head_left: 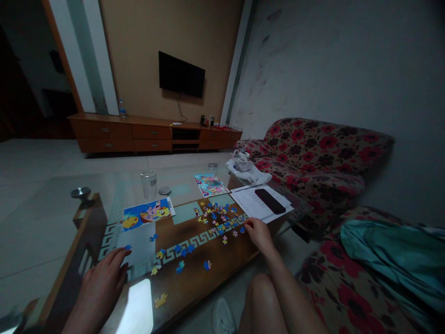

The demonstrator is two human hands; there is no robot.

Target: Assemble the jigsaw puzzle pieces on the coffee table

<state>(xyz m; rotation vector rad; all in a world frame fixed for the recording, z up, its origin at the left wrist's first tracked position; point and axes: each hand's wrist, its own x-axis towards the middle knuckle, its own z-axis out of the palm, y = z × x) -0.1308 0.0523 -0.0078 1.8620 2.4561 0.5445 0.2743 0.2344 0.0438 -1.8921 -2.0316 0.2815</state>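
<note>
— Blue and yellow puzzle pieces (219, 220) are scattered just right of the frame's centre, loose on the glass surface (104, 185). Where's the right hand?

— Right hand (259, 233) sits at the right edge of that scatter, fingers (249, 224) curled down onto the pieces. Whether they pinch one, I cannot tell from here.

— And the left?

— Left hand (104, 273) lies flat at lower left, fingers released and spread, tips touching the pale puzzle board (139, 246). A single blue piece (128, 247) lies right at the fingertips.

— What's above that board?

— Cartoon picture sheet (148, 213), bright blue and yellow, touching the board's upper edge. More stray pieces (181, 265) sit below centre, well apart from the main scatter.

— Further out?

— Drinking glass (149, 184) stands upright behind the sheet, a small lid (164, 190) just beside it. Papers (253, 202) lie to the right of the scatter, with a dark remote (270, 200) on them. Flowered sofa (313, 153) at right, wall television (181, 74) at upper centre.
</note>
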